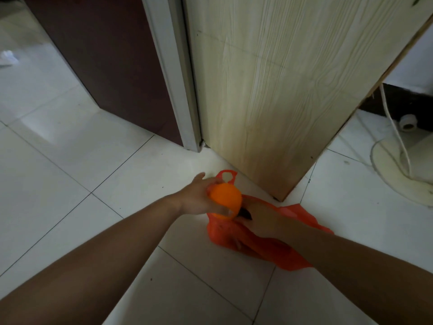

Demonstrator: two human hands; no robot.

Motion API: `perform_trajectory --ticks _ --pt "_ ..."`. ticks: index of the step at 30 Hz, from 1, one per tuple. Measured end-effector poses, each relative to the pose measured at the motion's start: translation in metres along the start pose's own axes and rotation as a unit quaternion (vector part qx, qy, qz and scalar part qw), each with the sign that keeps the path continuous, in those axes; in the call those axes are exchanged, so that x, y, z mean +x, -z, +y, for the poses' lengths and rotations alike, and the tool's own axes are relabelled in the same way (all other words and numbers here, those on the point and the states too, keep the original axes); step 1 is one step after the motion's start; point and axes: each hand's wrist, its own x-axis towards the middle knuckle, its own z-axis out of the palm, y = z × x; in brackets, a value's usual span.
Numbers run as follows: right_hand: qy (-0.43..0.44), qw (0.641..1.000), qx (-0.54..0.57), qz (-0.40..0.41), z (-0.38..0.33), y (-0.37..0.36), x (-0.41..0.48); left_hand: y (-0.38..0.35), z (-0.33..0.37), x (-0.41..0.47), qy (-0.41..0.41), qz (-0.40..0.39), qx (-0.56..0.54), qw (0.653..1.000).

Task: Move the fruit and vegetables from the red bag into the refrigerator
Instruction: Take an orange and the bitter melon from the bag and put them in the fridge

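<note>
Open tiled floor [70, 184] left, wooden panel [293, 90] close behind red bag [257, 242]

The scene is dim overall, with soft, cool light and no hard shadows. The glossy white tiled floor [70, 165] carries a pale sheen at the left, brightest near the dark maroon panel [112, 66]. The pale wood-grain cabinet side [281, 90] darkens toward its base. Wide-angle distortion bends straight edges outward near the corners. Both bare forearms at the bottom look underexposed and slightly soft.
</note>
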Motion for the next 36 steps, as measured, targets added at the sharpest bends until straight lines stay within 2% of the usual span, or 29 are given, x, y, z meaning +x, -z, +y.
perform_trajectory --ticks 4,11,16,20,32,36 --pt "0.018 1.000 0.008 -0.012 0.001 0.007 -0.004 0.001 -0.026 -0.005 0.011 -0.023 -0.037 0.999" --pt "0.008 1.000 0.005 -0.023 0.011 0.007 -0.008 -0.009 -0.059 -0.022 0.021 -0.028 -0.013 0.999" --pt "0.016 1.000 -0.005 0.000 0.005 0.015 -0.005 -0.010 -0.059 -0.019 0.010 -0.014 0.033 0.999" --pt "0.017 0.998 -0.061 0.025 0.002 0.015 -0.007 -0.014 -0.060 -0.020 0.014 -0.011 0.055 0.998" --pt "-0.020 0.996 -0.089 0.006 -0.008 0.001 0.000 -0.017 -0.061 -0.019 -0.005 -0.004 0.061 0.998" --pt "-0.043 0.996 -0.084 -0.005 -0.010 0.006 -0.002 -0.012 -0.062 -0.019 -0.016 -0.003 0.105 0.994"
